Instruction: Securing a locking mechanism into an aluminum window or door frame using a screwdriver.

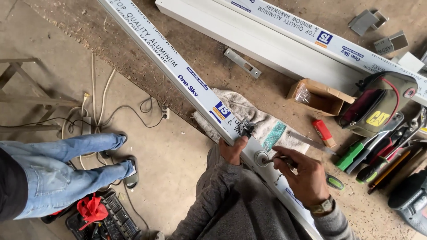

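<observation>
Legs in blue jeans [66, 164] stand at far left beside a black crate [106, 218]. Left hand [232, 150] clamps the edge of the white aluminium profile [195, 89] lying diagonally over a towel [262, 126] on the workbench [222, 58]. Right hand [302, 175], fingers pinched together on a thin metal tool [276, 158], meets the round lock cylinder [261, 158] set in the profile.

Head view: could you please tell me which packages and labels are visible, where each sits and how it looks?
Cardboard box: right of centre on the bench, small, brown, open.
Protective film on the profile under both hands: long white strip, blue print, orange-and-blue square marks.
Second film strip: on the far profile, top right, same colours.
Pouch badge: on the olive tool pouch, yellow.
</observation>
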